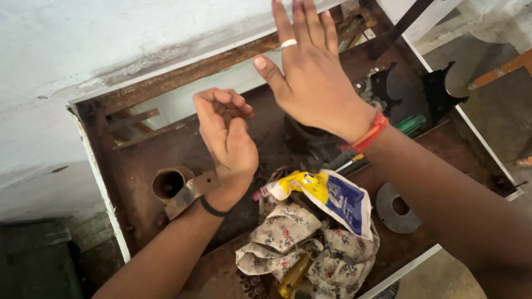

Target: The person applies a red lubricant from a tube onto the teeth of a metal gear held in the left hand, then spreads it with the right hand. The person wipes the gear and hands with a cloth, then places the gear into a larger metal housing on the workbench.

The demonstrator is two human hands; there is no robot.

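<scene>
Left hand [226,141]: raised above the rusted interior of a metal cabinet [138,160], fingers curled loosely into the palm, closed on nothing that can be seen; a black band circles its wrist. Right hand [313,77]: held further off and to the right, fingers spread flat and apart, empty, a pale ring on one finger and a red thread at the wrist. The two hands stand near each other but do not touch, and neither rests on any object.

Just below the left wrist, a short rusty pipe stub [168,183] opens upward, with a flat metal bracket [191,192] lying against it. Nearer and to the right, between the forearms, lies a yellow-and-blue plastic pouch [330,196] on top of a crumpled floral cloth [293,243]. Right of the pouch sits a grey metal disc [396,209] with a central hole. Beyond the right wrist, a green-handled screwdriver [411,123] and dark cut steel plates [438,91] are partly hidden.

Judged hazards: the bracket's edges and flaking rust lie close under the left wrist, so a downward drop of that arm could scrape skin. The pouch lies loosely on soft cloth; a brush from either forearm could tip it and spill its contents among the tools.
</scene>
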